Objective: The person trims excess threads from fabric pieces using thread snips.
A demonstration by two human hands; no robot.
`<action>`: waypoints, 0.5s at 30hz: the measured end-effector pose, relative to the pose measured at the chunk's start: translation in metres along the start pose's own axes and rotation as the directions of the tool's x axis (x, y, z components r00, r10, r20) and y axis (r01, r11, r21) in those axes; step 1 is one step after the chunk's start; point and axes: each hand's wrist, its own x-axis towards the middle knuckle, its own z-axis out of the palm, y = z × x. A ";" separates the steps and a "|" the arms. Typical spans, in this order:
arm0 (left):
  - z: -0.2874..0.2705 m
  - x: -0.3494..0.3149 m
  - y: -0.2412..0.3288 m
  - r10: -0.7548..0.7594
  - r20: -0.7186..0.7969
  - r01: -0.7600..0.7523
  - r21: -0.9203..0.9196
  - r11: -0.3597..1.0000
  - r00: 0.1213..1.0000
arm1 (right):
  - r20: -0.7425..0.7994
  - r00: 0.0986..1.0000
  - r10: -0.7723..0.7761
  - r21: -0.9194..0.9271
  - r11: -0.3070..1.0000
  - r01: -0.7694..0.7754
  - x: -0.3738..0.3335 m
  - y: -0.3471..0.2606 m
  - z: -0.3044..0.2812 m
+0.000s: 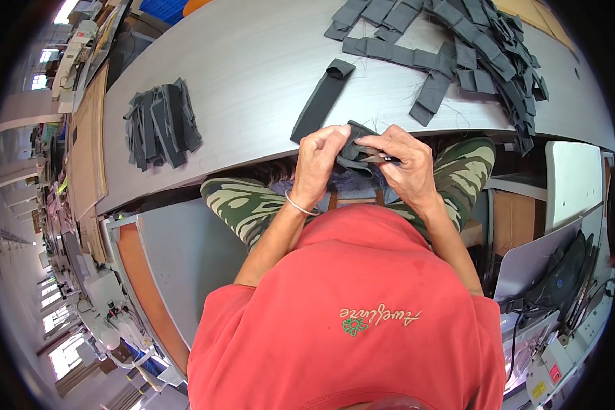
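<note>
At the table's front edge my left hand [316, 162], with a light bangle at the wrist, pinches a dark grey fabric piece [352, 156]. Close beside it, my right hand [408, 164] is closed around small thread snips [376, 158], their metal blades against the fabric; its fingertips touch the cloth too. Just beyond my left hand a folded dark grey fabric strip [323, 99] lies slanted on the table. Part of the held piece is hidden by my fingers.
A tangled pile of dark grey strips [485, 51] covers the table's far right, one end hanging over the front edge. On the left lies a neater stack of strips [160, 125]. Loose threads are scattered on the grey table [253, 82]. A black bag [560, 270] sits at the lower right.
</note>
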 end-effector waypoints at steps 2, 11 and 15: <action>-0.005 0.002 -0.006 -0.027 0.007 0.027 0.008 1.000 1.000 | 0.046 0.999 0.014 -0.021 1.000 -0.013 0.002 -0.002 -0.005; -0.011 0.003 -0.013 -0.016 -0.043 0.021 0.132 0.991 0.999 | -0.009 0.984 -0.177 -0.426 0.891 0.156 0.016 -0.008 -0.025; -0.010 0.003 -0.015 -0.009 -0.029 0.013 0.136 0.991 1.000 | 0.063 0.969 -0.240 -0.510 0.826 0.238 0.018 -0.004 -0.025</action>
